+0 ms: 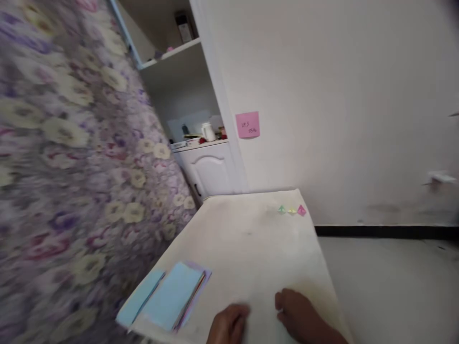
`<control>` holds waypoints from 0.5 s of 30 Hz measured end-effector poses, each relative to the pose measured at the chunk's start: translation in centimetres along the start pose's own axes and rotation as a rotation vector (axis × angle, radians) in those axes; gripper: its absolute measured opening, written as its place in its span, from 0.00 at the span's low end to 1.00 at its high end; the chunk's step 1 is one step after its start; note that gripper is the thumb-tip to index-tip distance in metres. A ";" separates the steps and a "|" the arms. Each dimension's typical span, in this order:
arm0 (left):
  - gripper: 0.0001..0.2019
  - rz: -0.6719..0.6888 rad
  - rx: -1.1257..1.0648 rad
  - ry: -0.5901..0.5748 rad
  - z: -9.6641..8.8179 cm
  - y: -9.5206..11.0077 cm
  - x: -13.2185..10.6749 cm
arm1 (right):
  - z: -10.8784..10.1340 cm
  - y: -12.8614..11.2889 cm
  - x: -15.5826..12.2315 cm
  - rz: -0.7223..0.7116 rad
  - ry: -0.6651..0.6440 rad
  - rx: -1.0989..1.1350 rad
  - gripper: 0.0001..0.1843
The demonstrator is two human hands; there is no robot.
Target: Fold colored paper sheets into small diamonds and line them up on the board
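My left hand (pixel 227 325) and my right hand (pixel 299 317) rest close together on the near part of a white table (pixel 251 239), at the bottom edge of the head view. Both are blurred and partly cut off; the fingers look curled, and whether anything is between them is unclear. A stack of light blue and coloured paper sheets (pixel 168 296) lies left of my left hand. Three small folded paper pieces, green, yellow and pink (pixel 292 210), sit in a row near the table's far edge.
A flowered purple bedspread (pixel 71 167) fills the left side. A white cabinet with shelves (pixel 201 157) holding small items stands behind the table. A pink sticky note (pixel 247 125) hangs on the white wall. Pale floor (pixel 394 286) lies to the right.
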State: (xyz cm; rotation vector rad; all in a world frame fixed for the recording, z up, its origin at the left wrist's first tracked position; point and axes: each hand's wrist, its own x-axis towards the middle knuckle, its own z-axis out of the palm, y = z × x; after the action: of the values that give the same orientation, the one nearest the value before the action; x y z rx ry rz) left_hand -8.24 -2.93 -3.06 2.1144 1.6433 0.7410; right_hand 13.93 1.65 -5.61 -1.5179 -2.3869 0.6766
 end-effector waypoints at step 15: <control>0.11 -0.482 0.279 0.449 -8.7 -8.3 -5.8 | 2.5 0.5 0.5 -0.093 -0.074 -0.047 0.07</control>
State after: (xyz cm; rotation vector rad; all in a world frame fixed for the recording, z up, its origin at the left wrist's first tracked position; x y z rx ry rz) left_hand -21.03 -6.70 -1.93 1.6672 2.5016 0.9055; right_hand 13.03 1.63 -8.01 -1.4133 -2.5267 0.6717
